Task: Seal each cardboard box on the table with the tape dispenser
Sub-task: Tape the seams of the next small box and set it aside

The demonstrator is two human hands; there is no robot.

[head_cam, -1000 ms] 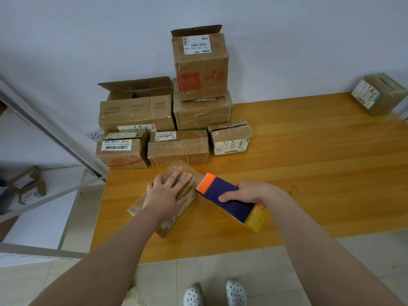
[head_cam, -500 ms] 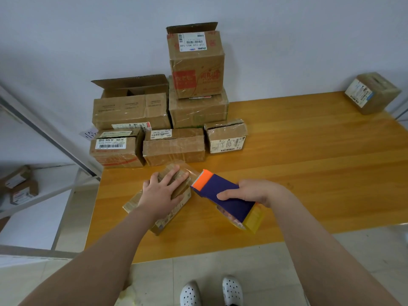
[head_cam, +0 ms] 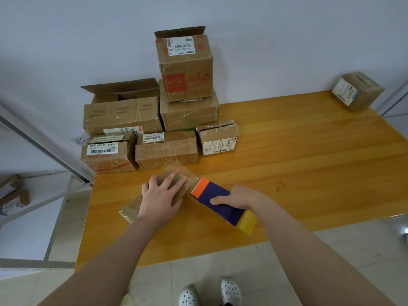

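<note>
A small flat cardboard box (head_cam: 132,207) lies near the front left of the wooden table (head_cam: 298,164). My left hand (head_cam: 162,196) presses flat on top of it, fingers spread. My right hand (head_cam: 237,198) grips a tape dispenser (head_cam: 220,206) with a purple body, orange front and yellow rear. Its orange end touches the box's right end, where clear tape shines over the top. Behind stands a pile of several cardboard boxes (head_cam: 165,149), one with open flaps (head_cam: 123,113).
A lone cardboard box (head_cam: 357,91) sits at the table's far right corner. The tallest stack (head_cam: 185,67) leans against the white wall. A metal shelf (head_cam: 13,195) with small boxes stands to the left. White shoes (head_cam: 209,292) show on the tiled floor below the table's front edge.
The tape dispenser has slid left, closer to the box's right end, and tilted lower. My left hand stays pressed on the box.
</note>
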